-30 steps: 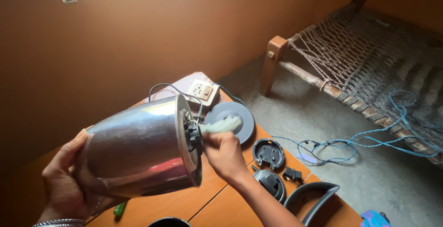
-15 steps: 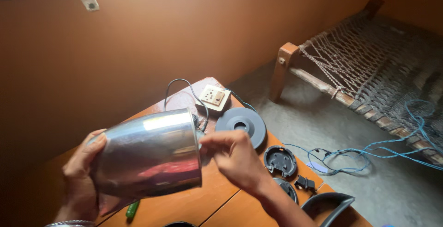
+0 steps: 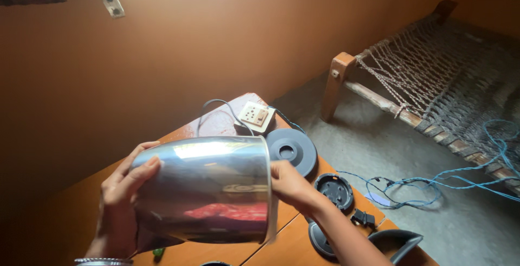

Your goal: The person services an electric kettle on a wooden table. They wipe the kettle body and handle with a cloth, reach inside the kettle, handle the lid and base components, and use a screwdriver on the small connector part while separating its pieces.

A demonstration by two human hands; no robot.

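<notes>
I hold a shiny steel kettle body (image 3: 208,187) on its side above a wooden table (image 3: 216,125). My left hand (image 3: 122,201) wraps its narrower end at the left. My right hand (image 3: 292,185) grips the wide bottom rim at the right, fingers tucked behind the rim so what they touch is hidden. A round grey kettle base (image 3: 295,149) lies on the table just beyond my right hand.
A white socket box (image 3: 255,115) with a cable sits at the table's far end. A black round part (image 3: 336,190), a small black piece (image 3: 364,219) and a black handle (image 3: 401,242) lie at the right. A rope cot (image 3: 433,82) and blue cord (image 3: 433,182) are on the floor.
The kettle body has turned so its open underside no longer faces me. My right hand moved from the inner parts to the rim.
</notes>
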